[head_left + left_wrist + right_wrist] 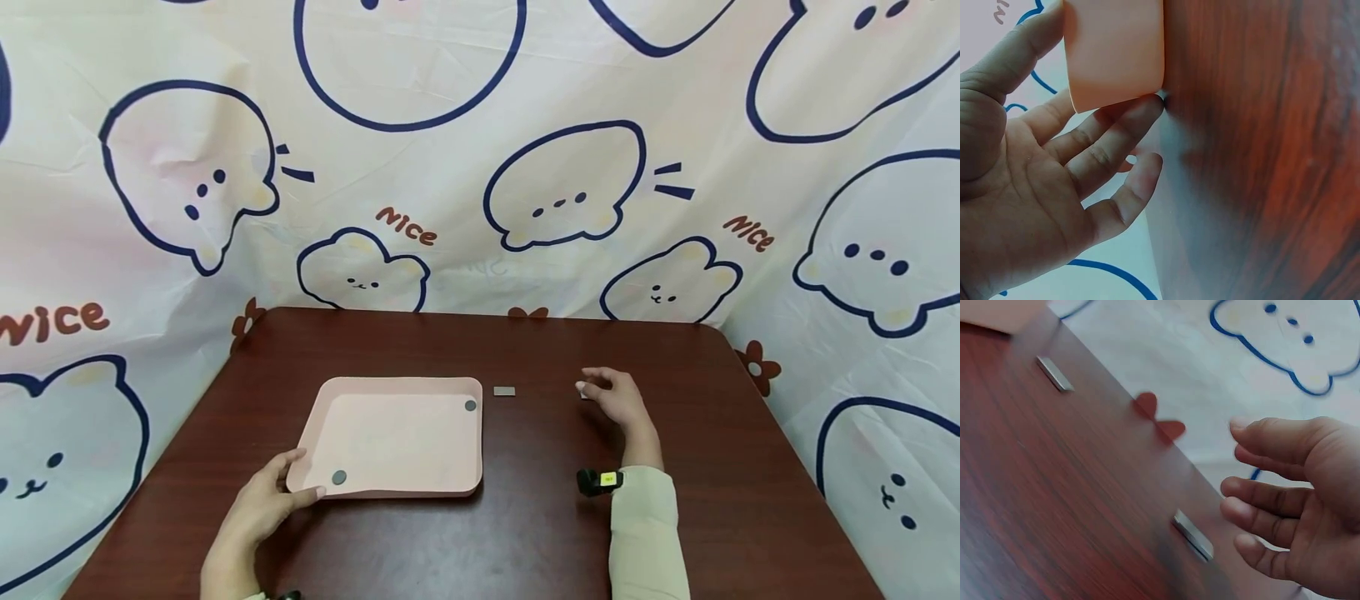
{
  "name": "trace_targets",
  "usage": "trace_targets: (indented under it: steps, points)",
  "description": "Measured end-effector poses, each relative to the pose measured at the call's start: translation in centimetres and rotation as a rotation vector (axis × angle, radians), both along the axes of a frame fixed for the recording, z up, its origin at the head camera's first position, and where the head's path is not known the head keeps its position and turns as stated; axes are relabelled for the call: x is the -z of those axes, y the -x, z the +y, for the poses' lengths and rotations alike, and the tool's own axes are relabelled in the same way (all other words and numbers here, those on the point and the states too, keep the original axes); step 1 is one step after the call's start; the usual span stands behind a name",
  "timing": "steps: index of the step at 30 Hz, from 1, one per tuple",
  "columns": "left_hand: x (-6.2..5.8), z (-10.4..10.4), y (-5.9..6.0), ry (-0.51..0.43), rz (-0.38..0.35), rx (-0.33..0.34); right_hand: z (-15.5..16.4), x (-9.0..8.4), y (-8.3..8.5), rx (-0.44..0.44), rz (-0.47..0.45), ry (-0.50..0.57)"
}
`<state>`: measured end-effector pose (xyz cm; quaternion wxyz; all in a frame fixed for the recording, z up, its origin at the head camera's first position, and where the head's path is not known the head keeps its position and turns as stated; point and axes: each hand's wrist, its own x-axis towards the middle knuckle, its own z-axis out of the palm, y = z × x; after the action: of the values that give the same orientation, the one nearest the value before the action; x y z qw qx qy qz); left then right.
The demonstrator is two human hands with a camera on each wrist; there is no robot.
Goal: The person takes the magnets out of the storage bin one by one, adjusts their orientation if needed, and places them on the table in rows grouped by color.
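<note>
Behind and beside the bench [555,533], a printed sheet [450,183] hangs close to the edges. Anything flicked over the far edge would probably drop out of sight there. Bench top is dark wood grain with a slight sheen; if it's as slick as it looks, light stuff will skate.

Pink tray [397,442] is left of centre, near edge seemingly a touch off the wood; can't confirm the gap. Left hand [258,508] pinches its near left corner, thumb at the rim, fingers underneath. One-corner hold is the weak point: far side has no hand on it, so a twist at that wrist could swing or tip the whole thing. If the thumb slips, the corner drops onto the fingertips.

Right hand [621,404] is over the far right part of the bench, fingers bent and apart, nothing between them that I can see. Black wrist unit [595,482] sticks out on the inner side; low sweep toward the tray and it could clip the rim.

Two small metal pieces: left piece [504,391] just beside the tray's right side, right piece [1192,535] just below the right fingertips. Thin and flat, so a fingertip landing off-centre could push rather than pick. Swing the tray right and it likely bumps the left one.

Round grey spots [339,477] at two opposite tray corners; near one sits close to the thumb. Can't tell if they're loose. If so, tilting may shed them.
</note>
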<state>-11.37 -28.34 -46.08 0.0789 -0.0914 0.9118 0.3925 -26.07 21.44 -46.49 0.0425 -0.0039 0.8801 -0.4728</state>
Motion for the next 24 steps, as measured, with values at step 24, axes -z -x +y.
trace_targets:
  steps: [24]
  points:
    - [-0.1, 0.1, 0.0, -0.015, -0.001, 0.002, -7.4, -0.4, -0.3, -0.168, 0.090, 0.261]
